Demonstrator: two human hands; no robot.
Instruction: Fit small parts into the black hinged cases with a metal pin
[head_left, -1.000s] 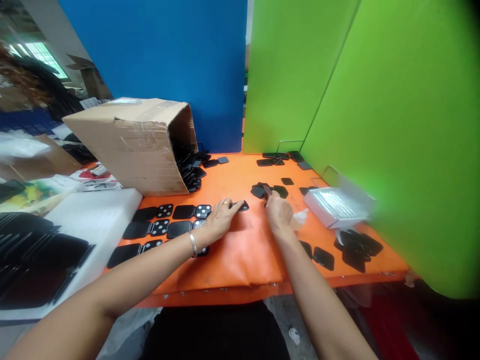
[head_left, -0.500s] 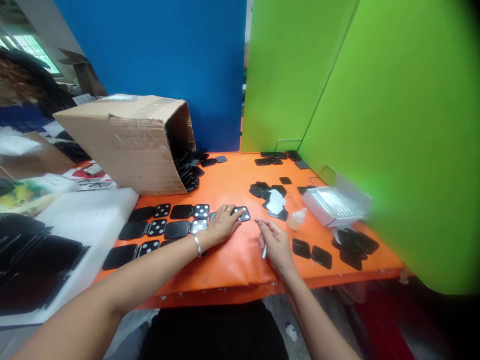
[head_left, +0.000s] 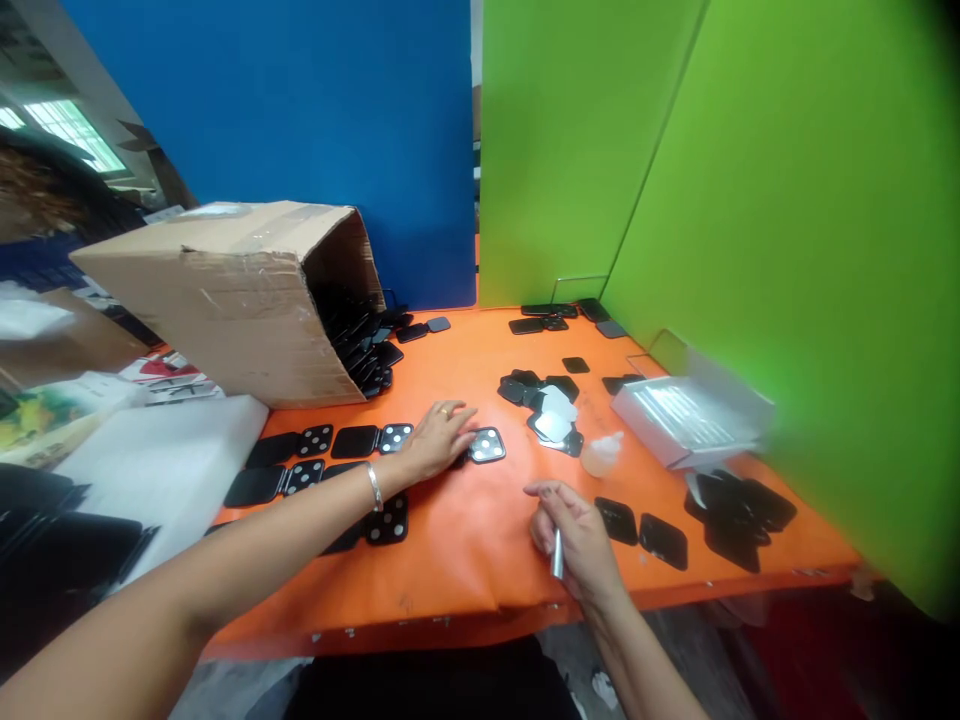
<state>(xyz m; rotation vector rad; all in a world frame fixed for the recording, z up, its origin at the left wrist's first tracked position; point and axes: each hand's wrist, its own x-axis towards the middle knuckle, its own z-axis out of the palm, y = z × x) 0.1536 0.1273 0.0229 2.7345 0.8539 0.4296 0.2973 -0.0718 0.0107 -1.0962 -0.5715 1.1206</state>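
Note:
My left hand lies flat with fingers stretched out on a black square plate with white dots on the orange table. My right hand is curled round a thin silver tool, held a little above the table near its front edge. Rows of the same black plates, some showing white dots, lie left of my left hand. A small pile of black plates with white pieces on top sits beyond my right hand.
A tipped cardboard box spills black plates at the back left. A small clear bottle and an open white box stand right. More black plates lie by the green partition. White foam lies left.
My right hand drew back from the pile toward the table's front edge with the silver tool. My left hand turned the plate so its dotted side shows and slid it nearer.

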